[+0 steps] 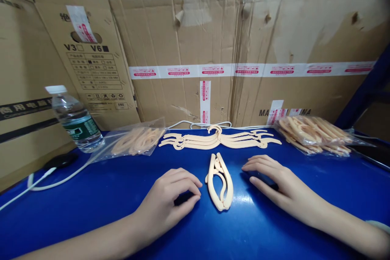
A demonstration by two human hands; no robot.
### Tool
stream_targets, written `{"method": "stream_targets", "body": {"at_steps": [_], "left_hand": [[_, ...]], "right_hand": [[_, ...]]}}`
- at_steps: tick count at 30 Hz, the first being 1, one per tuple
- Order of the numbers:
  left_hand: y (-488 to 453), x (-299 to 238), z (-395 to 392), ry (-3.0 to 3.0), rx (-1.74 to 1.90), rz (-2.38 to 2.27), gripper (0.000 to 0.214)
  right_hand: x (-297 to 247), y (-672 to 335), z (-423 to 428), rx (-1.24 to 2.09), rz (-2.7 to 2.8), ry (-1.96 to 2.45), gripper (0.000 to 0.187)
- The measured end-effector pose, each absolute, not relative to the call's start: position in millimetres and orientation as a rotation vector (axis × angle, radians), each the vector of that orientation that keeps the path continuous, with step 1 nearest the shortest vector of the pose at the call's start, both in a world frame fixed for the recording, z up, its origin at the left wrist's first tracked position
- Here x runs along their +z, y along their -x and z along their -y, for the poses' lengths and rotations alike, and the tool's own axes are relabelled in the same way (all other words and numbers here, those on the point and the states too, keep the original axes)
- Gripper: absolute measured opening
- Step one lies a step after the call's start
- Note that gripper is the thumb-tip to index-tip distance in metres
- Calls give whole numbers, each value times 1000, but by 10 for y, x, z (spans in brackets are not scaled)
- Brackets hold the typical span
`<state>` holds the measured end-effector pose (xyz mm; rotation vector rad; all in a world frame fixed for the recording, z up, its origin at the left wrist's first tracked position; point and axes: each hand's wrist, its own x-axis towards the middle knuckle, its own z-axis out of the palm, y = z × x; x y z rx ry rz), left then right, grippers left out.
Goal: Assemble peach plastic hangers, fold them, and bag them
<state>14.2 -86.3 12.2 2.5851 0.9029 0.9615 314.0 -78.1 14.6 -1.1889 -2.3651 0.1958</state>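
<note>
A folded cream plastic hanger [219, 181] lies on the blue table [122, 195] between my two hands. My left hand [170, 201] rests on the table just left of it, fingers curved down and slightly apart, holding nothing. To the right of the hanger lies my right hand [276, 180], fingers stretched flat on the table, empty too. Neither hand touches the hanger. Behind it sits a stack of unfolded cream hangers [219, 139], spread wide with their hooks up.
A clear bag of hangers [137, 140] lies at the back left, another bag of hangers [315, 134] at the back right. A water bottle [75, 120] stands far left beside a white cable [55, 180] and a black object [60, 160]. Cardboard boxes [195, 40] wall the back.
</note>
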Motion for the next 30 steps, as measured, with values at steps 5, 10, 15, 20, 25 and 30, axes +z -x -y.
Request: {"method": "stream_targets", "body": {"at_steps": [5,10,15,20,25,30], "left_hand": [[-163,162,900,-2518,939,-971,13],[-164,182,904,-2504,886,-1005,14],[-173,175,873,-2517,893,-983,19],[-165,163,866,-2515,910,-975,26],[-145,177,888,-2479,832,-1004,20],[-183,297,936,-2629,348,-822,63]], "right_hand": [[126,-3306,603,42,2309,1235,28],[34,-3484,388,-117,2299,1332,41],[-62,-3552,279,-157,2356,1470,68],[-44,-3545,287,-103,2422,1526,71],[-53,-3553,283,-137,2418,1505,64],[-74,-3565,241,-236,2387,1382,48]]}}
